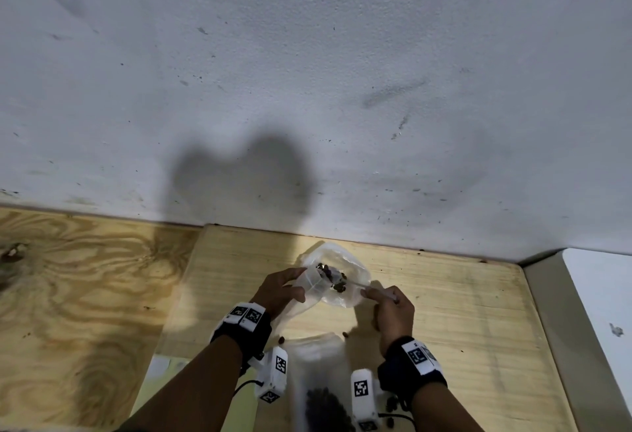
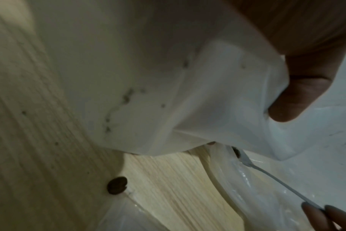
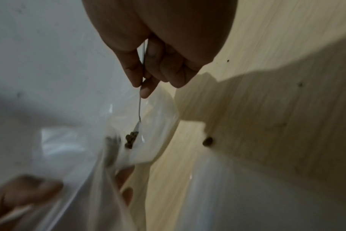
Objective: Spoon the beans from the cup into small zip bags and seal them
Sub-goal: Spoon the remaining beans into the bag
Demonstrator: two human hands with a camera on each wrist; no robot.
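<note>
I am working at the pale wooden desk (image 1: 444, 312), pushed against a white wall, so everything is sitting close within reach.

Nearest my body, the clear cup (image 1: 319, 383) is standing between my wrists with the dark beans heaped in its bottom; I am keeping it there so the trip from cup to bag is short.

Beyond it, I am holding a small zip bag (image 1: 337, 276) up off the desk, mouth turned toward the right. My left hand (image 1: 278, 289) is gripping the bag's edge, thumb and fingers curled on the plastic, pulling one lip away so the opening gapes. The left wrist view is showing a fingertip pressed against the film.

My right hand (image 1: 390, 310) is pinching the thin handle of the spoon (image 3: 140, 107) between thumb and forefinger, the rest of the fingers curled. I am holding it far back on the handle so the bowl is reaching well inside the mouth. A small cluster of beans (image 3: 131, 139) is lying at the bowl's end, inside the bag.

Stray beans are lying on the desk, one (image 2: 117, 185) beside the cup; likely spill from the narrow mouth.

The bag is unsealed; I judge filling is in hand.
</note>
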